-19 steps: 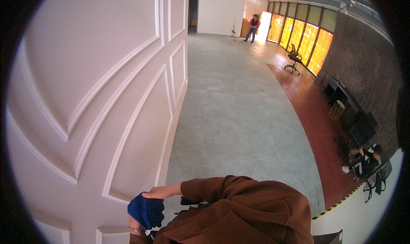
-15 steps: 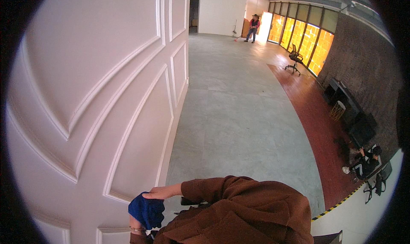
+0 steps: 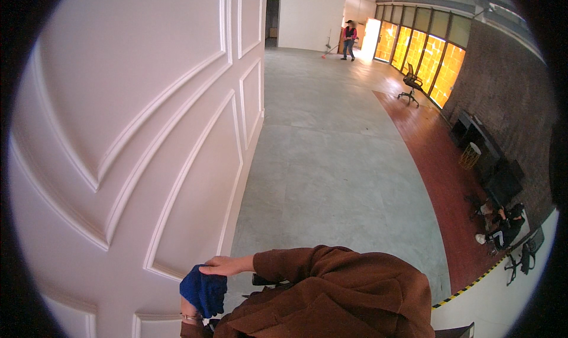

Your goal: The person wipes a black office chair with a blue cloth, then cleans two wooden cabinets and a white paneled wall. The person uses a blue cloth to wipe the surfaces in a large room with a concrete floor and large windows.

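Observation:
A bunched dark blue cloth [image 3: 203, 290] is held between my two hands, close to the white panelled wall. My right hand [image 3: 223, 266] comes in from the right under a brown sleeve. Its fingers are closed over the cloth's upper edge. My left hand [image 3: 188, 307], with a bracelet at the wrist, reaches up into the cloth from below and grips it. The cloth covers most of the left fingers. Both forearms are bent in front of my brown coat [image 3: 349, 290].
The panelled wall [image 3: 171, 89] runs along my left, above a grey floor [image 3: 331, 172]. A person with a broom [image 3: 349, 40] stands far ahead. Right, an office chair [image 3: 410, 83], a wire stool [image 3: 470, 154] and a seated person [image 3: 506, 230] are on the red-brown floor strip [image 3: 432, 190].
Both hands stay on the blue cloth, its folds slightly shifted. The whole view has moved a little. The far person and broom have changed pose slightly.

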Available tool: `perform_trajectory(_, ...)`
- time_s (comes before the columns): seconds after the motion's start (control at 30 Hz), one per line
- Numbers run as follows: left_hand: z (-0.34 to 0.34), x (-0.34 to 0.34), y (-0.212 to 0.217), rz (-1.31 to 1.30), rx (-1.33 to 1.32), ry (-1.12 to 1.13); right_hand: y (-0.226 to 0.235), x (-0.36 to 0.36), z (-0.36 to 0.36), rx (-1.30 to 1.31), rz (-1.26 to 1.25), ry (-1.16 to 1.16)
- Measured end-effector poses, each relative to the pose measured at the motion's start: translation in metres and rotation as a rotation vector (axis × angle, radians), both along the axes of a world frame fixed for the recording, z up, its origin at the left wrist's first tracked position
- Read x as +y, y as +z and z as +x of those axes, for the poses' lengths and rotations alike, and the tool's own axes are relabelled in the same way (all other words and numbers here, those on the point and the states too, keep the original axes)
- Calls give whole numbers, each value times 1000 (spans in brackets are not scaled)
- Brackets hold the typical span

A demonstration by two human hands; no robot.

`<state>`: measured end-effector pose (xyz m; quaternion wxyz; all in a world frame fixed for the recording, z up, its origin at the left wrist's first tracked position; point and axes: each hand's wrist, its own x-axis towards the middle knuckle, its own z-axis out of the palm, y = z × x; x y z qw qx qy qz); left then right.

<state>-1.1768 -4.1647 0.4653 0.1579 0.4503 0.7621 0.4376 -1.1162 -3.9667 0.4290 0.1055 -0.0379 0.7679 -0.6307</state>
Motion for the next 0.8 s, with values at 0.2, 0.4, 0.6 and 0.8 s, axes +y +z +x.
perform_trajectory(0.2,7,7,6,115,-369,58,8,2,2,92,125,-59)
perform_trajectory(0.4,16,15,26,69,215,-87,4,2,1,218,198,-137)
perform_trajectory(0.6,29,22,50,39,-22,27,16,-3,6,332,171,-286)
perform_trajectory(0.8,30,10,59,153,-518,141,38,0,8,269,-94,-374)
